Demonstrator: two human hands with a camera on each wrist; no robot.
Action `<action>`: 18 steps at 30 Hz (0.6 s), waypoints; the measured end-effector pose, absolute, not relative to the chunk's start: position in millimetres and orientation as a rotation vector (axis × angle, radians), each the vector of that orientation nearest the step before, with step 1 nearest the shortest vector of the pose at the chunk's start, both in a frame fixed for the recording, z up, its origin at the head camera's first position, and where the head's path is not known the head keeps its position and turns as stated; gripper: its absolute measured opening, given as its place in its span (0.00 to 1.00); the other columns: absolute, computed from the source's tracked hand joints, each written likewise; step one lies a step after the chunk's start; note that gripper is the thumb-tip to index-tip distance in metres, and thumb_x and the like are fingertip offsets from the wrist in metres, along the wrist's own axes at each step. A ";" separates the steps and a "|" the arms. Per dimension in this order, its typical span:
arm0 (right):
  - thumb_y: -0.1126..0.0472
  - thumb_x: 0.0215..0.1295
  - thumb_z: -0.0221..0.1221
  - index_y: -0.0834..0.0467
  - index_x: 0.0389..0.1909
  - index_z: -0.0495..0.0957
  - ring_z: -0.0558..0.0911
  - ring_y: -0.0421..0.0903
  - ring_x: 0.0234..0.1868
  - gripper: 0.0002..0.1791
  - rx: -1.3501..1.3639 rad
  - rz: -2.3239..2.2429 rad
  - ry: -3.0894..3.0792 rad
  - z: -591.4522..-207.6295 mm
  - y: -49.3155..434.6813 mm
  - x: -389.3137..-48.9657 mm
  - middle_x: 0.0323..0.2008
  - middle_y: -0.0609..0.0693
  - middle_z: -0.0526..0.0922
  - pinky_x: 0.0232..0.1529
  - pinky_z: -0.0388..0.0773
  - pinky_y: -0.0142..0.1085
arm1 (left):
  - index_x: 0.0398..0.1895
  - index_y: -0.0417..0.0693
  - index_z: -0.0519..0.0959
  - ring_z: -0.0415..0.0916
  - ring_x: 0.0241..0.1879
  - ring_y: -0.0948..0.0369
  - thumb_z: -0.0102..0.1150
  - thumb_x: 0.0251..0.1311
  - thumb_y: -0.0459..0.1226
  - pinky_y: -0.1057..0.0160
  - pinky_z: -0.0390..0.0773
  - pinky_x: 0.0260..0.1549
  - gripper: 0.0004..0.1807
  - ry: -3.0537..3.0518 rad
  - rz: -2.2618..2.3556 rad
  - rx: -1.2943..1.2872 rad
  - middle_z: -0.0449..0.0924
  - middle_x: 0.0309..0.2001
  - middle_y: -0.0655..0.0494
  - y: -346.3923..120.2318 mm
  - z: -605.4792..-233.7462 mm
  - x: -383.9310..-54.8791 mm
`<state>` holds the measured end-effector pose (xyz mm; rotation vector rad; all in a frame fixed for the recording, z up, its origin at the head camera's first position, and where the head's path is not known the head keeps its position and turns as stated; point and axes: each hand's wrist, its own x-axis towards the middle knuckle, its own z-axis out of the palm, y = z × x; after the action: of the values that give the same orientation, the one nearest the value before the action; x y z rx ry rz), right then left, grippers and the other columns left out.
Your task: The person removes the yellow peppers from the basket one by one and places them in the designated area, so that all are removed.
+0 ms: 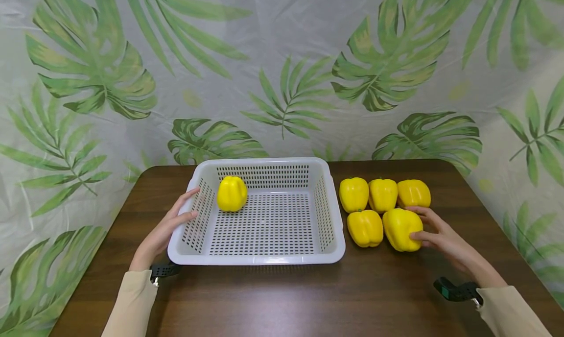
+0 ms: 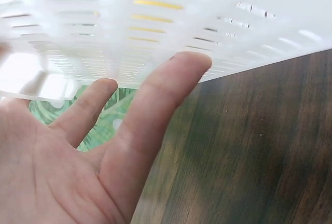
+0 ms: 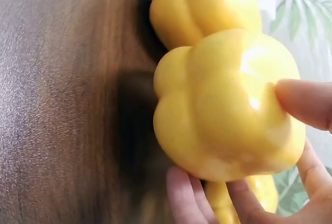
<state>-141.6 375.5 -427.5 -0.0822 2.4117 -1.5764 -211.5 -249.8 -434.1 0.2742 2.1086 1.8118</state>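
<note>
At the table's right, my right hand (image 1: pixel 445 241) grips the front right yellow bell pepper (image 1: pixel 402 229). In the right wrist view the thumb (image 3: pixel 306 102) presses one side of this pepper (image 3: pixel 228 110), with fingers curled along another side. On the left, my left hand (image 1: pixel 165 229) rests against the side of a white slotted plastic basket (image 1: pixel 255 260), its thumb and a finger reaching over the rim. The left wrist view has that thumb (image 2: pixel 161 99) extended, its tip by the basket wall (image 2: pixel 233 6). One yellow bell pepper (image 1: pixel 232 194) stands inside the basket, toward its back left.
Next to the gripped pepper sits another front pepper (image 1: pixel 365 228). Behind them, a row holds three more: left (image 1: pixel 354 195), middle (image 1: pixel 383 195) and right (image 1: pixel 414 193). All stand right of the basket on a dark wooden table (image 1: pixel 273 302). A leaf-print cloth (image 1: pixel 291 28) hangs behind.
</note>
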 end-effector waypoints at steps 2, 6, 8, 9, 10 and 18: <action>0.60 0.68 0.56 0.56 0.70 0.52 0.59 0.64 0.60 0.34 -0.088 -1.575 2.409 -429.7 375.1 -142.8 0.67 0.70 0.47 0.42 0.76 0.38 | 0.75 0.64 0.44 0.62 0.57 0.33 0.47 0.69 0.42 0.42 0.77 0.42 0.35 2.113 1.810 0.275 0.42 0.72 0.40 -249.7 -433.8 -211.6; 0.59 0.67 0.57 0.58 0.69 0.51 0.57 0.66 0.61 0.35 -0.095 -1.564 2.406 -433.9 373.9 -144.9 0.67 0.71 0.46 0.43 0.75 0.39 | 0.75 0.64 0.44 0.62 0.57 0.33 0.47 0.69 0.43 0.42 0.77 0.42 0.36 2.124 1.803 0.280 0.42 0.72 0.40 -249.2 -433.6 -211.9; 0.59 0.67 0.57 0.59 0.69 0.51 0.57 0.66 0.61 0.35 -0.099 -1.548 2.422 -435.3 373.4 -145.7 0.67 0.70 0.47 0.44 0.74 0.41 | 0.75 0.64 0.44 0.62 0.57 0.33 0.47 0.69 0.43 0.42 0.77 0.42 0.36 2.126 1.801 0.283 0.42 0.72 0.41 -249.0 -433.7 -211.9; 0.59 0.67 0.57 0.59 0.69 0.51 0.56 0.67 0.61 0.35 -0.101 -1.542 2.429 -435.9 373.2 -146.1 0.67 0.70 0.47 0.45 0.73 0.43 | 0.75 0.64 0.44 0.62 0.57 0.33 0.47 0.69 0.43 0.42 0.77 0.42 0.36 2.124 1.801 0.284 0.42 0.72 0.41 -249.0 -433.7 -211.9; 0.59 0.67 0.57 0.60 0.69 0.51 0.56 0.67 0.62 0.35 -0.103 -1.534 2.437 -436.2 373.1 -146.4 0.67 0.70 0.47 0.45 0.72 0.44 | 0.75 0.64 0.44 0.62 0.57 0.33 0.47 0.69 0.43 0.42 0.77 0.42 0.36 2.123 1.802 0.284 0.42 0.72 0.41 -249.0 -433.7 -211.8; 0.58 0.67 0.57 0.60 0.69 0.50 0.53 0.69 0.63 0.36 -0.109 -1.508 2.460 -439.1 373.6 -147.1 0.68 0.69 0.47 0.49 0.69 0.52 | 0.75 0.63 0.44 0.62 0.57 0.33 0.47 0.69 0.42 0.43 0.77 0.42 0.35 2.114 1.812 0.285 0.42 0.72 0.41 -249.5 -433.6 -211.0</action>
<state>-147.1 373.6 -439.1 -0.1091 2.4599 -1.5084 -211.0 -249.5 -433.6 0.2851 2.1136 1.8125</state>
